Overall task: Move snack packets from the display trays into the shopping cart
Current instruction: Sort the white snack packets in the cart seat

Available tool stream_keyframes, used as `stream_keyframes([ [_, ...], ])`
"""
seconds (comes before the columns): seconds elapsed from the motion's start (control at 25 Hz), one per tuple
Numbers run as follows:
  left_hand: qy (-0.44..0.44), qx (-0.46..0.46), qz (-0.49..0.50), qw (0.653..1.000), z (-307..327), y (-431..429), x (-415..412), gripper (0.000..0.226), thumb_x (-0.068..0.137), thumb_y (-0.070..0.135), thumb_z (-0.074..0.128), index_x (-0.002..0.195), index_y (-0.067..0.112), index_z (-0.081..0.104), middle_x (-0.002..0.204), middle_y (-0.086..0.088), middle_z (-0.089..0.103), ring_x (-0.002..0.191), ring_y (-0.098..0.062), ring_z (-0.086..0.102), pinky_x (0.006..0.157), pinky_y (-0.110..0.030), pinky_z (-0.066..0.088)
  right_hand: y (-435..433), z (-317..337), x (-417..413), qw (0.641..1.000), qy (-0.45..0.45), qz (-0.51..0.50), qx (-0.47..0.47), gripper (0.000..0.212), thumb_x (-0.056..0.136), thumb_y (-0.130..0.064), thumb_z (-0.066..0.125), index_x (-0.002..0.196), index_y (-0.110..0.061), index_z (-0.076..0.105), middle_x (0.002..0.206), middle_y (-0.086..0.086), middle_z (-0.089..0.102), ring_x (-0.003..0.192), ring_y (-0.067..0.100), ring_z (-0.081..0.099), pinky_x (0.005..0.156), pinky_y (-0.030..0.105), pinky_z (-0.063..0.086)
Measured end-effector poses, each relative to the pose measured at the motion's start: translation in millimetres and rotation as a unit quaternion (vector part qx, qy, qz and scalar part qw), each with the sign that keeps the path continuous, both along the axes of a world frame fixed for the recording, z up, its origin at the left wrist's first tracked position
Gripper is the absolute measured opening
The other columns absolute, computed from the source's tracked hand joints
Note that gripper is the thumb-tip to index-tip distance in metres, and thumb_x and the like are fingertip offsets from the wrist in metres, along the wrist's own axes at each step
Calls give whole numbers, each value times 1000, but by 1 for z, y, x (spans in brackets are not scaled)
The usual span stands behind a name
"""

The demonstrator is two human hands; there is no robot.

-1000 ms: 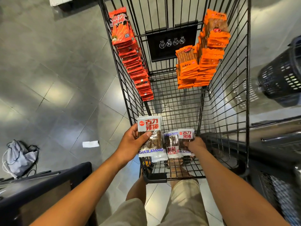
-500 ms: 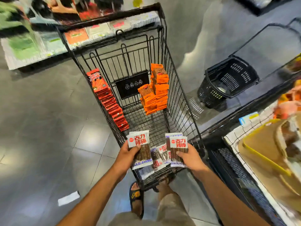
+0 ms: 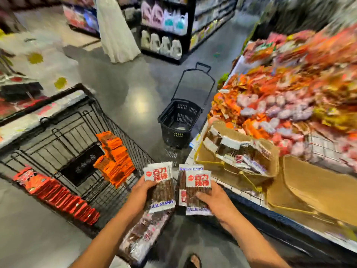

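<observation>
**Fig.** Head view, frame blurred.
- Display table (image 3: 289, 97), 2–3 o'clock, heaped w/ snacks.
- Shopping cart (image 3: 58, 120), 9 o'clock, holds red packets (image 3: 58, 196) along its left wall, orange packets (image 3: 116, 157) at far right, and a brown-stick pile (image 3: 143, 233) at the near end, 6 o'clock.
- Cardboard tray (image 3: 228, 132), 3 o'clock, part-emptied.
- Left hand (image 3: 141, 196) grips left bundle (image 3: 160, 182), fingers curled round it.
- Right hand (image 3: 214, 200) grips right bundle (image 3: 197, 188), approx. 2 packets showing.

Both bundles sit by the cart's near-right corner.

Step, as judged: swing both bundles toward 8 o'clock, lower them onto the pile and release low, so the slick packs don't slip thru the wire gaps.
</observation>
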State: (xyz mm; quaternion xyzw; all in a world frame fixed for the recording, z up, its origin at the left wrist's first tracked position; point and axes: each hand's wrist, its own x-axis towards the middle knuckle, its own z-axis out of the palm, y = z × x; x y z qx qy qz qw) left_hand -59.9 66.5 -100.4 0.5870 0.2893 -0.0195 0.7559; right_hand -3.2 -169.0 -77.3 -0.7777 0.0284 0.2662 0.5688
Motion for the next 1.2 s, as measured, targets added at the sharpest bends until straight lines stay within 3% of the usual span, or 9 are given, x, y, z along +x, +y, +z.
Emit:
stream_keyframes([
  [0.24, -60, -38, -145, 987, 78, -66, 100, 31, 101, 17, 51, 126, 17, 69, 121, -13, 74, 112, -33, 70, 104, -52, 50, -78, 65, 56, 993, -84, -78, -1, 37, 92, -11, 70, 125, -25, 59, 116, -6, 72, 109, 13, 67, 102, 36, 51],
  [0.4, -86, -20, -149, 985, 107, -87, 135, 30, 106, 17, 47, 130, 13, 65, 121, -14, 74, 114, -34, 70, 104, -54, 51, -88, 86, 133, 982, -144, -110, -55, 47, 94, -7, 63, 136, -17, 45, 119, -1, 64, 97, 12, 62, 74, 20, 50],
  [0.56, -65, -33, -100, 992, 106, -98, 145, 29, 107, 14, 45, 129, 10, 64, 121, -17, 73, 114, -36, 69, 104, -55, 51, -68, 72, 189, 967, -142, -60, -202, 67, 87, -30, 64, 146, -21, 33, 115, 5, 66, 103, 29, 65, 83, 37, 54],
  [0.68, -54, -25, -79, 995, 101, -100, 146, 29, 107, 16, 46, 131, 11, 62, 118, -16, 75, 110, -35, 71, 93, -48, 57, -66, 71, 194, 875, -215, 16, -433, 79, 89, -43, 61, 154, -17, 25, 142, 9, 50, 130, 33, 47, 102, 45, 44],
  [0.72, -54, -24, -72, 996, 100, -101, 146, 28, 107, 16, 47, 131, 12, 62, 116, -15, 76, 106, -33, 72, 89, -45, 57, -68, 71, 192, 858, -270, 1, -437, 73, 92, -45, 59, 152, -16, 30, 147, 8, 44, 134, 31, 41, 105, 45, 41],
  [0.8, -58, -26, -56, 996, 98, -106, 149, 25, 106, 14, 52, 129, 13, 61, 113, -14, 77, 100, -30, 74, 84, -43, 59, -69, 81, 181, 924, -275, -7, -264, 60, 94, -53, 58, 144, -22, 43, 139, 3, 49, 126, 22, 49, 103, 43, 46],
  [0.88, -74, -21, -62, 995, 97, -118, 157, 28, 103, 14, 58, 131, 12, 59, 114, -14, 76, 97, -27, 75, 75, -38, 61, -61, 90, 160, 986, -149, 41, -61, 60, 86, -63, 66, 134, -30, 51, 123, -7, 60, 112, 12, 60, 97, 38, 51],
  [1.04, -82, -23, -74, 994, 102, -146, 180, 30, 106, 32, 54, 131, 18, 62, 117, -9, 76, 103, -27, 74, 78, -38, 58, -72, 79, 157, 988, -147, 35, 4, 52, 76, -44, 85, 121, -33, 60, 113, -14, 71, 109, 9, 66, 95, 33, 53],
  [1.2, -99, 20, -100, 990, 110, -164, 207, 21, 107, 19, 55, 126, 19, 63, 118, -8, 76, 101, -20, 74, 76, -33, 59, -120, 88, 178, 990, -133, -33, 35, 50, 79, -34, 84, 121, -32, 56, 120, -13, 68, 111, 7, 63, 102, 38, 49],
])
